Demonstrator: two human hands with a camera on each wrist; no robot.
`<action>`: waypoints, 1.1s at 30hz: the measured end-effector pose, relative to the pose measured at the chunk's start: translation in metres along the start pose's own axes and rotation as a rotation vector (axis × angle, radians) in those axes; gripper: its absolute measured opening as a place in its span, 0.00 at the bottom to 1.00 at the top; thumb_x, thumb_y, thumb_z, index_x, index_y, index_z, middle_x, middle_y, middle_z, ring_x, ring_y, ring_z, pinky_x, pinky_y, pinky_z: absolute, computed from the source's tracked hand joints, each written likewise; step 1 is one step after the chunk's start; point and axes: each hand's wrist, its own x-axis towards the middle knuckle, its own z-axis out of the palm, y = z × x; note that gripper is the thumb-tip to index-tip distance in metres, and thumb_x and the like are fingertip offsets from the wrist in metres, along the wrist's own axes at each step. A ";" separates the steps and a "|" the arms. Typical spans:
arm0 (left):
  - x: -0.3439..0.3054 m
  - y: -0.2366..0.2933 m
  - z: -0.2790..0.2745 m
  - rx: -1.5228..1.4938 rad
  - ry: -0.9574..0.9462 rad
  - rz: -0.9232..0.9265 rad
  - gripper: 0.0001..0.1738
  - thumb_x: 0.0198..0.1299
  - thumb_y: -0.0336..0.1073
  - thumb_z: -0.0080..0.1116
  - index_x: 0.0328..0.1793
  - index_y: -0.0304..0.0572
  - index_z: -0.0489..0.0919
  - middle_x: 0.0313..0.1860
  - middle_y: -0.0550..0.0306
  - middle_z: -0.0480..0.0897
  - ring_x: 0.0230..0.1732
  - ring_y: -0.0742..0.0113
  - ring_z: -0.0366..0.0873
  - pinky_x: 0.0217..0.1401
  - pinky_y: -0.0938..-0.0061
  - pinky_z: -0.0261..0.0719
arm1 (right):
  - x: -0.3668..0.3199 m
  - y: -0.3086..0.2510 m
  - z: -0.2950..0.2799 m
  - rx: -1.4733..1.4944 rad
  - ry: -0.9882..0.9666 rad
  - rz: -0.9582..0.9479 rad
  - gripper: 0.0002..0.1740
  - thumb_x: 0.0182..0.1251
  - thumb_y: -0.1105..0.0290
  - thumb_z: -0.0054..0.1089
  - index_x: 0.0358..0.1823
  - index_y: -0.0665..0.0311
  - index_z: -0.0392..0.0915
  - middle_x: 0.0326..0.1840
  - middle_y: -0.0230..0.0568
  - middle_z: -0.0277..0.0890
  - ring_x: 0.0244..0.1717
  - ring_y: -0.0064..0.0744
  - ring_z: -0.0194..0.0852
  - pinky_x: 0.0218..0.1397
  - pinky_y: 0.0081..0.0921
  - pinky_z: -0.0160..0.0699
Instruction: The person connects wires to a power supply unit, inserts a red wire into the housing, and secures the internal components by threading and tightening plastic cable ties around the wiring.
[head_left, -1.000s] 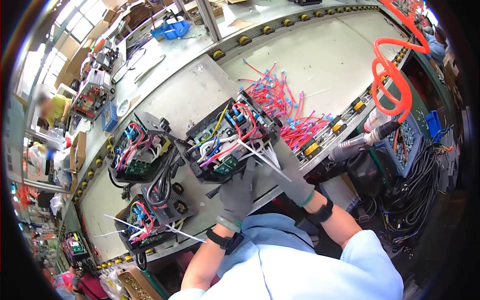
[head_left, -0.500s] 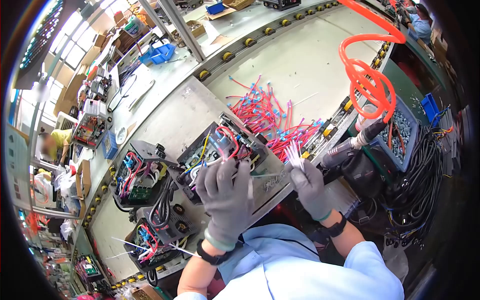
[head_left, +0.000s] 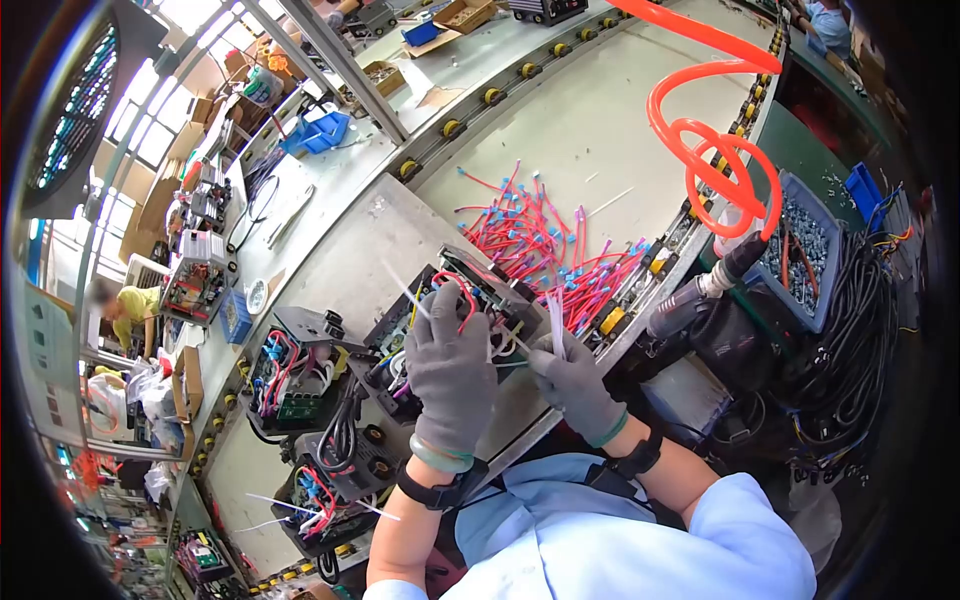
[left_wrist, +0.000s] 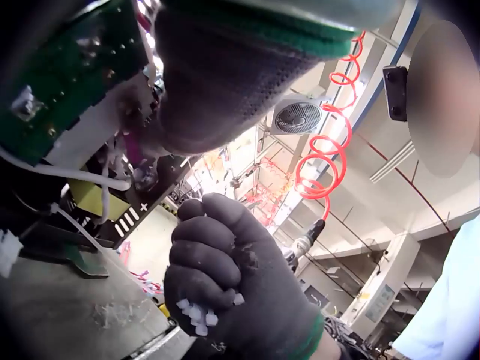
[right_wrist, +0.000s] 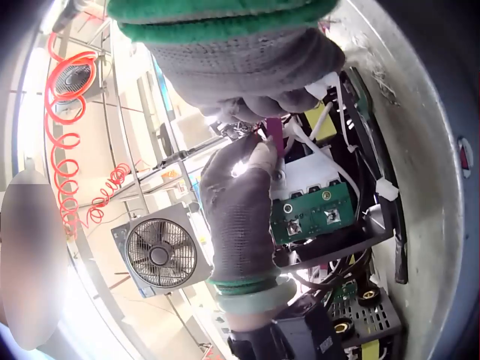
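My gloved left hand (head_left: 450,375) reaches over the front of an opened black electrical unit (head_left: 515,300). Its fingers work among the wires, and a white cable tie (head_left: 405,288) sticks out past the fingertips, apparently pinched there. In the right wrist view, the fingers are beside a purple sleeve (right_wrist: 275,136) above a green circuit board (right_wrist: 315,214). Just right of the unit, my gloved right hand (head_left: 578,388) grips a bundle of white cable ties (head_left: 557,325). The left wrist view shows their square heads (left_wrist: 199,315) poking from the curled fist.
Two similar units (head_left: 290,375) (head_left: 325,490) stand to the left. Red leads with blue ends (head_left: 540,235) lie piled behind. A coiled orange air hose (head_left: 700,150) hangs at right above a power driver (head_left: 690,300) and a blue bin of screws (head_left: 800,250).
My left hand has risen from the unit's near edge onto its wires, and a cable tie now shows beyond its fingers. The right hand moved right with the bundle, then back toward the unit.
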 end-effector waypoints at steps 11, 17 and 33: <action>0.006 0.014 -0.015 0.082 -0.007 0.013 0.13 0.64 0.40 0.59 0.46 0.41 0.85 0.62 0.40 0.74 0.61 0.39 0.73 0.60 0.51 0.75 | 0.032 0.019 0.050 0.334 -0.034 0.008 0.08 0.75 0.62 0.58 0.45 0.57 0.80 0.26 0.25 0.77 0.19 0.14 0.72 0.20 0.13 0.65; 0.005 0.017 -0.006 -0.168 0.104 -0.136 0.08 0.53 0.38 0.67 0.38 0.47 0.87 0.55 0.57 0.80 0.63 0.51 0.74 0.70 0.50 0.63 | 0.023 -0.003 0.028 0.176 -0.133 0.040 0.09 0.75 0.63 0.55 0.47 0.59 0.80 0.27 0.28 0.78 0.19 0.15 0.72 0.19 0.14 0.66; -0.005 0.007 0.013 -0.046 0.205 0.195 0.11 0.51 0.38 0.61 0.41 0.50 0.78 0.32 0.64 0.80 0.51 0.57 0.81 0.82 0.41 0.43 | 0.000 -0.029 -0.003 -0.090 -0.167 -0.045 0.14 0.72 0.70 0.50 0.53 0.64 0.79 0.32 0.34 0.79 0.20 0.15 0.69 0.21 0.15 0.63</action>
